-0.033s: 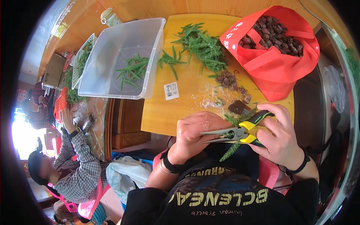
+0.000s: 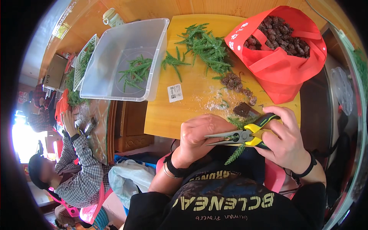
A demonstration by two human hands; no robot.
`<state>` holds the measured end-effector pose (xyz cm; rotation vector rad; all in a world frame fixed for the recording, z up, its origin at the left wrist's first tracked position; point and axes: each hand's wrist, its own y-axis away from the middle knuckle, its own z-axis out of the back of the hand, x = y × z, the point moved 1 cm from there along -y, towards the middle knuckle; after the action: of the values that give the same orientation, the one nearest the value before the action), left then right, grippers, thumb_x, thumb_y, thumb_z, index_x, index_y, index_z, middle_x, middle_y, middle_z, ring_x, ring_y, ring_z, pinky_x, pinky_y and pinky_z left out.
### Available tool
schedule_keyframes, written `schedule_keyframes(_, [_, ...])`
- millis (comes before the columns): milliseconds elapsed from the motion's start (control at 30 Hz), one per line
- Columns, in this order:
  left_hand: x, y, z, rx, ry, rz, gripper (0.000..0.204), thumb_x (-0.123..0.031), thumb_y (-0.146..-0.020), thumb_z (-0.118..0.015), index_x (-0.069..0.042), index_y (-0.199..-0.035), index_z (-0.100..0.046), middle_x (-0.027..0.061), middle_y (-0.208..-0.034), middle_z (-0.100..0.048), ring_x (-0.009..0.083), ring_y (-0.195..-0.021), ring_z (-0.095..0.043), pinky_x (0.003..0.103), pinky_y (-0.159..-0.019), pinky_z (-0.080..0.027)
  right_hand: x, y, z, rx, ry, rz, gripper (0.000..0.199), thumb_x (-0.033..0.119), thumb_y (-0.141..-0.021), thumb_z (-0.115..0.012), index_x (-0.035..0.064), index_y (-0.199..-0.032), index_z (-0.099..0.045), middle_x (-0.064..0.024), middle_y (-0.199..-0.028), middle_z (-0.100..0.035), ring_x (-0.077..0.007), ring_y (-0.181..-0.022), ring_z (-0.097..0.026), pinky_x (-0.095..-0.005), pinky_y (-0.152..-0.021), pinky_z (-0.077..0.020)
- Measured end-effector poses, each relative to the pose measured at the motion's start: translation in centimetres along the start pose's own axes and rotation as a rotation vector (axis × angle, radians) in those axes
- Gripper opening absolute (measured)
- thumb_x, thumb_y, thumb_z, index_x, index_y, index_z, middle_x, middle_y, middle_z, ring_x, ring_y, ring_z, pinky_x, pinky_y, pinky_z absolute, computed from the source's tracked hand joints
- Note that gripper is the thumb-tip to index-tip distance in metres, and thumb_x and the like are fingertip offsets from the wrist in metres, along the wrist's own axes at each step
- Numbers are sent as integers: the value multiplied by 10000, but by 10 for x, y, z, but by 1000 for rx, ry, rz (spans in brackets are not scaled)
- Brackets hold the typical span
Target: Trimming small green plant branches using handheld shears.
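nothing's really moving since earlier | right hand [image 2: 288, 142] is clutching pliers [image 2: 245, 135], nose gaping | left hand [image 2: 201, 134] is curling by their tips, can't tell its hold | green sprig [image 2: 235, 154] is poking out below

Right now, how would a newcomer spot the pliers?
Start at the yellow tabletop and drop to its near edge, toward the right. There the right hand grips the pliers, their grey jaws pointing toward the left hand. Yellow-and-black handles set them apart from the green sprig just below.
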<state>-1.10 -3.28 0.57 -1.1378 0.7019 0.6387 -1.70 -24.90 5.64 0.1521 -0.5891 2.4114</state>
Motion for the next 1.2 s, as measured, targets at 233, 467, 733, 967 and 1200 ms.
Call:
schedule_keyframes(233, [2, 6, -4, -29, -36, 49, 154, 47, -676, -663, -19, -815, -666, 76, -775, -677, 230, -700, -657, 304, -648, -514, -2, 3, -6, 53, 21, -33, 350, 137, -455, -736, 30, -718, -532, -90, -787, -530, -315, -950, -519, -426, -766, -421])
schedule_keyframes(467, [3, 9, -3, -13, -43, 163, 194, 85, -652, -645, -10, -820, -668, 91, -811, -681, 228, -737, -660, 296, -675, -512, -9, 5, -17, 41, -4, -10, 325, 126, -488, -741, 4, -718, -547, -119, -705, -551, -331, -857, -545, -398, -688, -462])
schedule_keyframes(733, [12, 18, -4, -67, -25, 351, 213, 87, -682, -654, -2, -873, -679, 98, -813, -677, 169, -736, -653, 250, -649, -508, -21, 0, -32, 35, -85, -26, 266, 129, -597, -755, 2, -703, -547, -126, -653, -551, -322, -703, -566, -388, -629, -479])
schedule_keyframes(967, [28, 19, 21, 4, -249, 524, 172, -2, -729, -669, -15, -900, -683, 103, -790, -671, 161, -668, -634, 250, -603, -495, -40, 4, -17, 22, -155, -530, 254, 146, -712, -691, -30, -722, -508, -174, -675, -479, -340, -623, -493, -398, -599, -419])
schedule_keyframes(1200, [57, 19, 39, 306, -902, 683, 493, -273, -762, -672, -7, -1152, -533, 145, -978, -596, 298, -903, -581, 373, -799, -453, -98, 87, -40, 127, 124, -718, 199, 136, -800, -601, -36, -839, -509, -221, -795, -536, -397, -809, -513, -445, -696, -414])
